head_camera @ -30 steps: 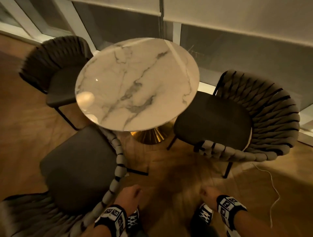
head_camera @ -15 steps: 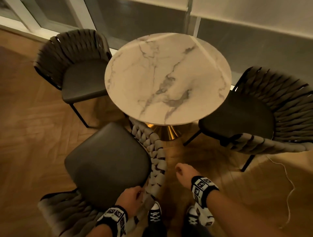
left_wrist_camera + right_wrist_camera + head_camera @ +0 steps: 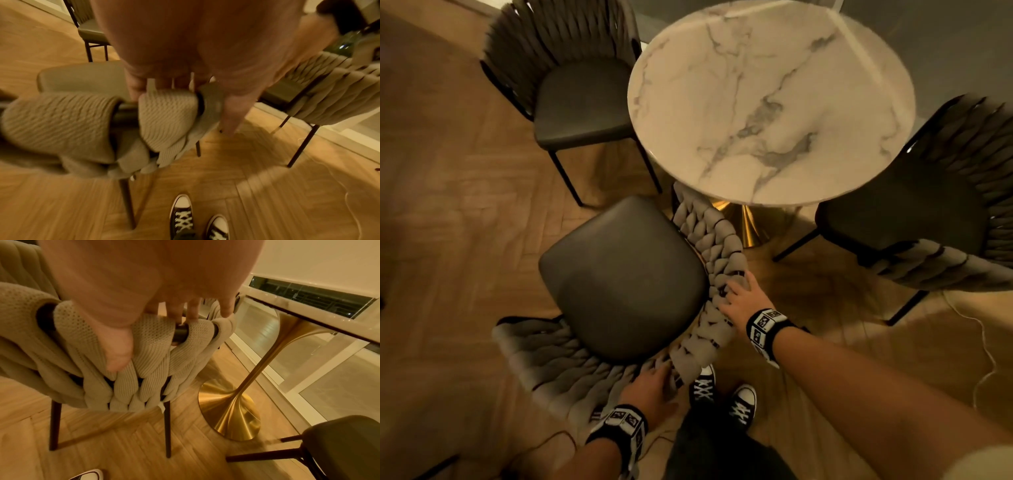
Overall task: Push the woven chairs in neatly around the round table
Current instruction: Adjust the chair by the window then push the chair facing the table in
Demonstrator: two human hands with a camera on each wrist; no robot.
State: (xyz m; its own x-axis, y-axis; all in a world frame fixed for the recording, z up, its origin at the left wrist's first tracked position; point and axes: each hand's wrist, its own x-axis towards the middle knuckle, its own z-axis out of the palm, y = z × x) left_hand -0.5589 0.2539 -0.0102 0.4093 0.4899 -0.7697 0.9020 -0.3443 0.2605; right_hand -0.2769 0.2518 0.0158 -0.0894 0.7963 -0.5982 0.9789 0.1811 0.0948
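Observation:
The round marble table point(image 3: 770, 102) stands on a gold pedestal point(image 3: 746, 222). The nearest woven chair point(image 3: 623, 277) is skewed, its dark seat facing left and one end of its woven back point(image 3: 709, 240) by the table's edge. My left hand point(image 3: 657, 371) grips the back's lower curve, fingers curled over the top rail point(image 3: 174, 84). My right hand point(image 3: 736, 296) grips the same back further round, fingers over the top and thumb outside point(image 3: 180, 318). A second woven chair point(image 3: 582, 102) sits at the table's left, a third point(image 3: 914, 212) at its right.
My two black sneakers point(image 3: 703, 387) stand just behind the near chair on the wooden floor. A thin white cable point(image 3: 983, 359) trails over the floor at the right. Windows and a wall lie beyond the table. The gold base point(image 3: 228, 408) is close to the chair's legs.
My right hand, free in the air half a second ago, has come down onto the woven back. My left hand has closed on it lower down. The view has drawn closer to the near chair.

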